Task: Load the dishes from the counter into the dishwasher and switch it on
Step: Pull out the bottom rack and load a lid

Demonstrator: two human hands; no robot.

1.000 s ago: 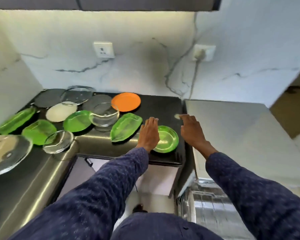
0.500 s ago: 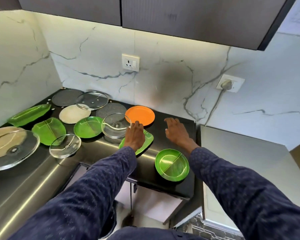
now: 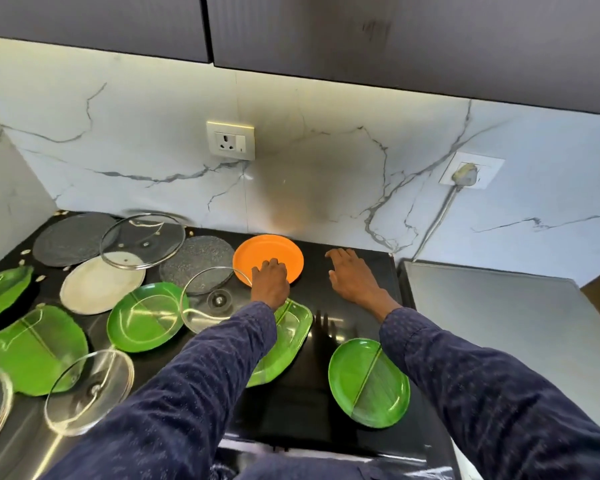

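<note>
An orange plate (image 3: 278, 251) lies at the back of the black counter (image 3: 323, 414). My left hand (image 3: 271, 277) rests on its near rim, fingers on the plate, and I see no clear grip. My right hand (image 3: 352, 275) is to the right of the plate, fingers spread low over the bare counter, holding nothing. A green leaf-shaped plate (image 3: 293, 327) lies partly hidden under my left forearm. A round green plate (image 3: 368, 382) sits near the front edge under my right forearm.
To the left lie another round green plate (image 3: 142, 317), a green leaf plate (image 3: 35, 348), a white plate (image 3: 97, 289), two grey plates (image 3: 194, 258) and several glass lids (image 3: 142, 237). A grey flat surface (image 3: 499, 323) adjoins the counter on the right. A plugged socket (image 3: 465, 173) is on the wall.
Both hands moved away from me toward the wall. The left hand went from the green leaf plate to the orange plate. The view tilted up.
</note>
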